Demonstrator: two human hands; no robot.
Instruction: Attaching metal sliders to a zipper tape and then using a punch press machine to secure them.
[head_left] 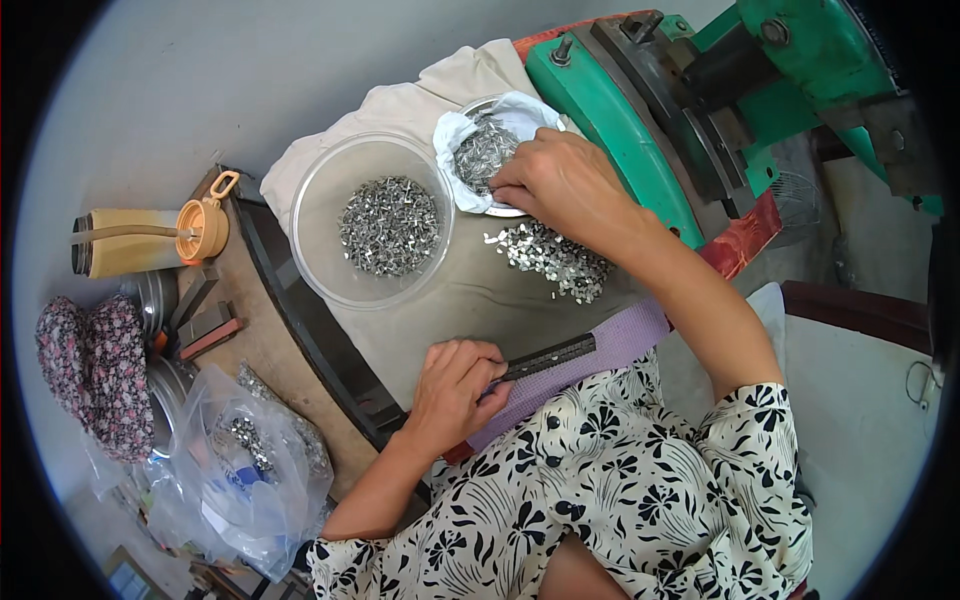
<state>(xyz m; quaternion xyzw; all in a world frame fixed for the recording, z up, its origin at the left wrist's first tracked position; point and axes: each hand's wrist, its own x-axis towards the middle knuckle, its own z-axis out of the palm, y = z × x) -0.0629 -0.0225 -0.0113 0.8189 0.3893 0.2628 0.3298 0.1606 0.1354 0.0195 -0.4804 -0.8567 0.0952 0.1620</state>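
My right hand (565, 185) dips its closed fingertips into a bowl lined with white cloth (530, 110); whatever they pinch is hidden. Thin silvery metal pieces (487, 150) fill that bowl. Near my body, my left hand (455, 388) grips the left end of a long dark bar (550, 358), which lies along a purple textured strip (628, 335). Beneath my right wrist, a loose heap of small flat shiny metal pieces (555, 262) is spread on the beige cloth (450, 290). A clear round tub (310, 270) to the left holds many small metal parts (390, 225).
A green machine (610, 130) with dark metal parts stands at the right. On the left, a wooden surface (265, 335) carries a yellow bottle with orange lid (140, 240), metal blocks (208, 330), a flowered cloth item (95, 375) and a clear plastic bag (250, 480).
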